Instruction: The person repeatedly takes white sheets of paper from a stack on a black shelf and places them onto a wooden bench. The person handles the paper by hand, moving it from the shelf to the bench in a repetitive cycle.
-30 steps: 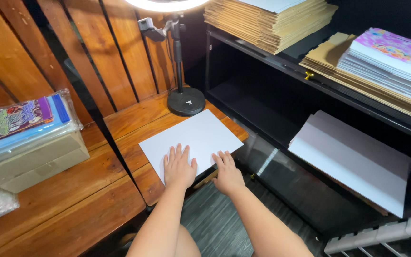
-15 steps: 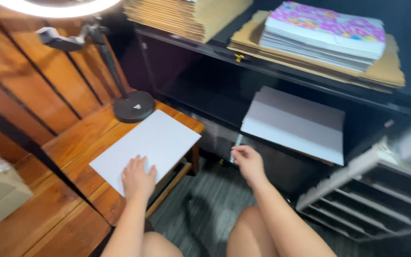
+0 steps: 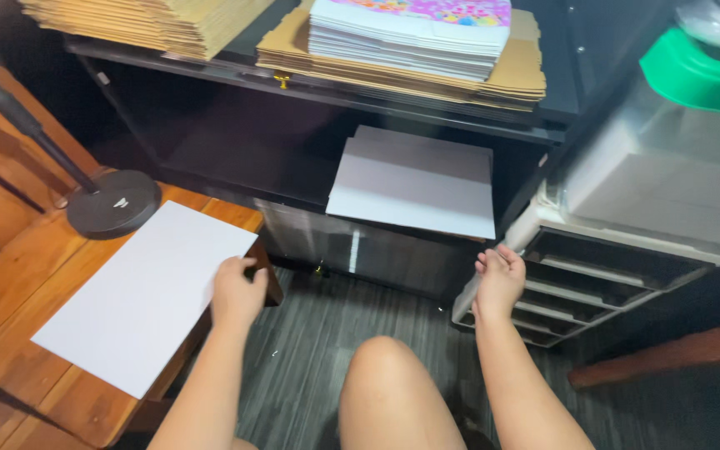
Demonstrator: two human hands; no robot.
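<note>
we view the scene from above. the left hand (image 3: 237, 296) rests at the right edge of a white sheet (image 3: 147, 296), its fingers curled over that edge and pinching it. the sheet lies flat on a low wooden table (image 3: 18, 283), one corner reaching past the table's edge, just beside the round black base of a lamp stand (image 3: 112, 202). the right hand (image 3: 500, 279) is raised in front of a grey drawer unit (image 3: 593, 275), fingers loosely bent and holding nothing that we can see; whether the fingertips touch the drawer front we cannot tell. between the hands, on the lower shelf of a black shelf unit (image 3: 310, 87), a stack of white sheets (image 3: 414, 183) overhangs the shelf front. on top of the unit lie folded cardboard (image 3: 152, 21) and a pile of paper with a colourful top sheet (image 3: 414, 29). we judge the sheet to be light, thin and flexible, easily creased and smooth enough to slide on the wood; the free overhanging edge, pinched between thumb and fingers, looks the best hold.
</note>
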